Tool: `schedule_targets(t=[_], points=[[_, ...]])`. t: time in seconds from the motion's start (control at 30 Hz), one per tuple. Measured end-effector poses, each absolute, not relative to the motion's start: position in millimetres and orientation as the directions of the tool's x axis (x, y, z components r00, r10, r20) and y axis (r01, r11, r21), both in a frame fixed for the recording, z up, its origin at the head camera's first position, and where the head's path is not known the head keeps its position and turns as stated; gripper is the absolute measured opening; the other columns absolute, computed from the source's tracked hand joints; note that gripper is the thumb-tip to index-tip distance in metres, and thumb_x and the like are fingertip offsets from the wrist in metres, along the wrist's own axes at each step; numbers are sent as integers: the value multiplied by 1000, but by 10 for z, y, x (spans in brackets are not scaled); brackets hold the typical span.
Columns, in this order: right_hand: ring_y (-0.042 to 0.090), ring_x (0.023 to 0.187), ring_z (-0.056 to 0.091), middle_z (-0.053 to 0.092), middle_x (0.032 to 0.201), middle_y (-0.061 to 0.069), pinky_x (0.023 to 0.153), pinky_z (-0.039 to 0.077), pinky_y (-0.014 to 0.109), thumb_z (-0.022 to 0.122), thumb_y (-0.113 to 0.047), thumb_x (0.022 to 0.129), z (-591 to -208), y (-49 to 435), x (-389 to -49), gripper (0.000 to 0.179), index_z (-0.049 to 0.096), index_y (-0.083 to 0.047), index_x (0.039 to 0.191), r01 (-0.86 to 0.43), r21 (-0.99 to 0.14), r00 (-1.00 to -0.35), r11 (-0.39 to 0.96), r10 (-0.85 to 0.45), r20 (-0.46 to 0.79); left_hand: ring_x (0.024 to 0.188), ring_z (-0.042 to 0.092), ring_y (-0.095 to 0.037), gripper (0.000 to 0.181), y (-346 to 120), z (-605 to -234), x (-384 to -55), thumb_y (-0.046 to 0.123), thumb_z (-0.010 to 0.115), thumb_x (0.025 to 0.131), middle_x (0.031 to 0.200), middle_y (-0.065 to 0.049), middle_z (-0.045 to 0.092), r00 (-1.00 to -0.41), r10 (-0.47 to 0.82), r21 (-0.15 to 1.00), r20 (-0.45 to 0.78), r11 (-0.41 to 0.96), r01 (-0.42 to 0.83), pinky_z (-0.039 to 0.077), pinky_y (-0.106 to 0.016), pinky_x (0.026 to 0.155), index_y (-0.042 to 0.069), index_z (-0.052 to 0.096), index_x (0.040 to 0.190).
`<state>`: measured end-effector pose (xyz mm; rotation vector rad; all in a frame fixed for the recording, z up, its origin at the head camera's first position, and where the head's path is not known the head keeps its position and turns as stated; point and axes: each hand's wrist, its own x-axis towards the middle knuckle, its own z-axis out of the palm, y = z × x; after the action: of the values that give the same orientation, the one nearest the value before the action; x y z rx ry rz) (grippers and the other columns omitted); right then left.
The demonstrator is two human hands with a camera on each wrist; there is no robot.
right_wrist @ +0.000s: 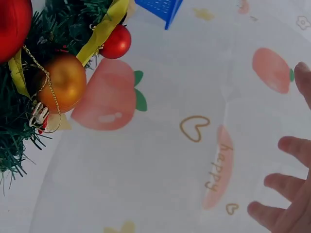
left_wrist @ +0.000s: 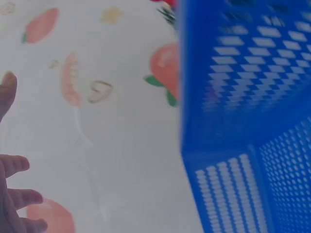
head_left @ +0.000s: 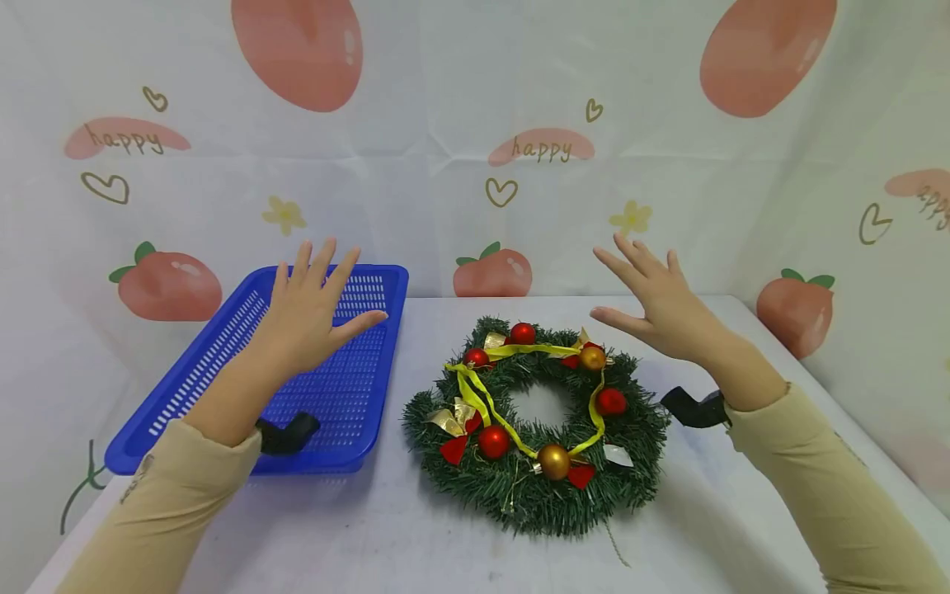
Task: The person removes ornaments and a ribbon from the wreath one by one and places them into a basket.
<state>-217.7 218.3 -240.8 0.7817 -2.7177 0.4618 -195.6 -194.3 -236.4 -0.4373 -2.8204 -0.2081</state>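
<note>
The wreath [head_left: 512, 488] lies on the white table [head_left: 416, 540], right of the basket, and its bristly green looks light and springy, best held by the outer green at its left and right sides, since the yellow ribbon [head_left: 538, 349] would likely slide and the glossy gold ball [head_left: 554, 461] and red ball [head_left: 493, 442] may pull loose. The blue basket [head_left: 382, 363] looks like thin, stiff plastic, best held at its rim; the left hand [head_left: 304, 318] is raised over it and the right hand [head_left: 660, 313] near the wreath's far right side, both with fingers spread apart, holding nothing.
</note>
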Motion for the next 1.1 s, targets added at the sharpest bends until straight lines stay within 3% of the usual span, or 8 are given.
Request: schedule_targets(t=[0.1,0.37,0.47,0.6,0.7,0.77,0.93,1.1], points=[[40,143,15,17,156,14,114,-2,63,63,-32,89,-2413,2254,-2116,69,28,-20,148,-583,-315,-805,749,-480,349,143,-2,-45,85,-1916,-2318,-1858,62,43,89,156,-22,7,-909,304,168,284,918,359,3,-66,112,14,11,151],[41,135,31,32,150,16,100,30,65,67,-22,86,-2598,2484,-1994,62,40,-16,141,-610,-417,-792,673,-521,318,145,9,-39,73,-1691,-2366,-1587,49,54,90,155,-15,20,-884,391,307,255,835,457,14,-63,112,15,25,148],[32,133,36,39,146,15,104,37,47,70,-19,83,-2733,2570,-1979,57,47,-16,135,-631,-409,-776,660,-541,325,143,17,-37,69,-1577,-2448,-1506,46,56,90,153,-13,25,-861,436,315,262,804,504,22,-61,111,14,31,146],[1,129,38,48,139,10,97,35,13,73,-18,80,-2895,2663,-1970,49,54,-19,125,-655,-396,-755,643,-563,336,139,31,-33,66,-1418,-2567,-1412,45,58,89,149,-11,34,-817,507,313,274,757,574,32,-55,109,14,37,143],[-12,126,33,49,137,10,95,32,6,76,-18,78,-3000,2714,-1966,50,56,-19,123,-658,-411,-753,632,-570,329,135,39,-29,63,-1308,-2664,-1359,45,59,88,145,-8,40,-792,552,325,262,722,611,38,-50,107,15,41,140],[-13,126,31,49,137,11,97,35,11,77,-19,76,-3065,2741,-1961,52,56,-17,124,-652,-420,-757,632,-572,315,133,41,-27,62,-1244,-2731,-1335,46,59,88,143,-7,43,-782,576,336,239,706,623,40,-48,105,15,43,139],[-15,127,26,43,140,18,95,39,56,79,-19,74,-3221,2796,-1954,60,53,-9,127,-632,-481,-766,607,-585,268,129,46,-25,56,-1110,-2898,-1319,45,57,90,138,-5,48,-747,633,365,203,659,657,42,-46,105,15,47,136],[-17,128,20,35,145,20,91,34,68,80,-21,72,-3355,2842,-1942,66,51,-9,130,-605,-534,-775,590,-590,226,119,53,-21,50,-1017,-3060,-1338,44,55,91,133,-3,52,-726,660,395,193,625,673,46,-43,99,16,50,132]])
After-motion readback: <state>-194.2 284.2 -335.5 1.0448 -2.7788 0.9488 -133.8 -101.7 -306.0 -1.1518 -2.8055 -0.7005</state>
